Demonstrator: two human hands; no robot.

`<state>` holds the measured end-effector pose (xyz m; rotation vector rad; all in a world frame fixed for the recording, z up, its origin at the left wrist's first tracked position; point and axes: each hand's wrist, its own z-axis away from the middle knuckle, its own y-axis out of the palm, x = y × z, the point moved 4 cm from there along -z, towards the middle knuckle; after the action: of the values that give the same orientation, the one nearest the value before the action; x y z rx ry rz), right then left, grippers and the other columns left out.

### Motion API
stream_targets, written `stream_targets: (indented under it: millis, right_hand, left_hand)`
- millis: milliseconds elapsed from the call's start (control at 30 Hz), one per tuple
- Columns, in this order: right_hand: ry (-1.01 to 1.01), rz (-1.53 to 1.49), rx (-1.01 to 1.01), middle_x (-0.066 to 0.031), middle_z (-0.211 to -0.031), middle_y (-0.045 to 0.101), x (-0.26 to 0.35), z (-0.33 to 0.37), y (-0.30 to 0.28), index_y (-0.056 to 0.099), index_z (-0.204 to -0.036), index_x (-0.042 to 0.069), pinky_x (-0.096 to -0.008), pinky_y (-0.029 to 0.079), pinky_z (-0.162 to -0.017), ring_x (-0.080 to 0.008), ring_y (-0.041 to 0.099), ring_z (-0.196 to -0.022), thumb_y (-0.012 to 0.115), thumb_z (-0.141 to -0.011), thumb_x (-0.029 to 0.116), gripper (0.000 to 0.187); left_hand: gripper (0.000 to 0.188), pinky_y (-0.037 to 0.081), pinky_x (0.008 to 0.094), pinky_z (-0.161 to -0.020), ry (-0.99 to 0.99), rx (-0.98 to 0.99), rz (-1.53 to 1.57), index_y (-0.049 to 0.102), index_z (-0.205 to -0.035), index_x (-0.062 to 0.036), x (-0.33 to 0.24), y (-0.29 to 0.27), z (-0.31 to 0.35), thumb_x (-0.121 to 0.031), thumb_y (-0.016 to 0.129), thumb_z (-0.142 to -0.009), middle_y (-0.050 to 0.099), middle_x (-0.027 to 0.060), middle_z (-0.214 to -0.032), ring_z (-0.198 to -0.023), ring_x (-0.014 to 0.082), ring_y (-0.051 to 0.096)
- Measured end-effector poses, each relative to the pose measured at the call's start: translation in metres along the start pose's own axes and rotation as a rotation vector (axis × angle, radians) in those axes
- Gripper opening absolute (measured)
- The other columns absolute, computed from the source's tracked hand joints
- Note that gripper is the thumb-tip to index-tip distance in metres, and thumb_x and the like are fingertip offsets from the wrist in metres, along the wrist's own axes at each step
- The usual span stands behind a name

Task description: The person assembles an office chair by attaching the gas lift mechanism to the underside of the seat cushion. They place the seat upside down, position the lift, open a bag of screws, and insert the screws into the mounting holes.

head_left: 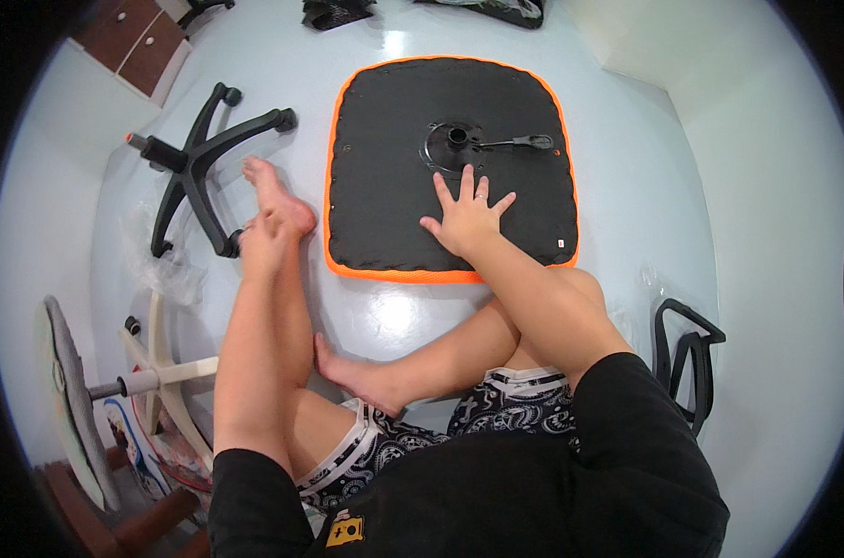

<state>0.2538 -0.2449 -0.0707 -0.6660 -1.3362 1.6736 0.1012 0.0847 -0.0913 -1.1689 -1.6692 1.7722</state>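
Observation:
A chair seat (385,209) lies underside up on the floor in front of me, black with an orange rim. At its middle is a round black mechanism (436,149) with an upright socket and a lever (529,142) pointing right. My right hand (468,221) lies on the black underside just below the mechanism, open, fingers spread, holding nothing. My left hand (266,246) is closed round my left lower leg near the ankle, its fingers partly hidden. Beside that foot a black five-legged chair base (197,163) with casters lies tipped, its gas cylinder (161,153) pointing left.
At right a black armrest (687,358) rests on the floor by the wall. Clear plastic wrapping (166,265) lies below the chair base. A second chair with a cream base (166,372) lies sideways at lower left, near brown wooden furniture (152,525). Brown drawers (152,51) stand far left.

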Motion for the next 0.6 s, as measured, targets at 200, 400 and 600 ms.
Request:
stream_targets:
  millis: [200, 400, 600]
  right_hand:
    - [-0.300, -0.028, 0.191, -0.0180, -0.158, 0.009, 0.043, 0.033, 0.014, 0.028, -0.150, 0.027, -0.0766, 0.013, -0.103, -0.0438, 0.014, -0.143, 0.057, -0.086, 0.057, 0.076]
    - [-0.348, -0.047, 0.439, -0.0175, -0.158, 0.010, 0.032, 0.058, 0.017, 0.029, -0.150, 0.027, -0.0720, 0.016, -0.106, -0.0441, 0.012, -0.144, 0.060, -0.085, 0.055, 0.076]
    - [0.054, -0.323, -0.136, -0.0181, -0.147, 0.031, -0.068, 0.037, -0.012, 0.040, -0.142, 0.023, -0.0646, 0.031, -0.104, -0.0419, 0.029, -0.136, 0.067, -0.083, 0.042, 0.068]
  left_hand:
    - [0.077, 0.038, 0.0509, -0.104, 0.046, 0.210, -0.084, 0.039, -0.144, -0.0233, -0.110, 0.020, 0.022, -0.054, 0.066, -0.078, 0.041, 0.0245, -0.143, -0.128, 0.0456, 0.043]
    - [0.095, 0.033, 0.0544, -0.108, -0.103, 0.429, -0.094, 0.028, -0.150, -0.0296, -0.155, 0.029, 0.043, -0.056, 0.075, -0.071, 0.016, 0.0201, -0.156, -0.141, 0.0431, 0.024]
    - [0.112, 0.037, 0.0457, -0.107, -0.233, 0.433, 0.132, 0.013, -0.153, -0.0151, -0.097, 0.048, 0.007, -0.049, 0.079, -0.069, 0.035, 0.0272, -0.146, -0.130, 0.0434, 0.042]
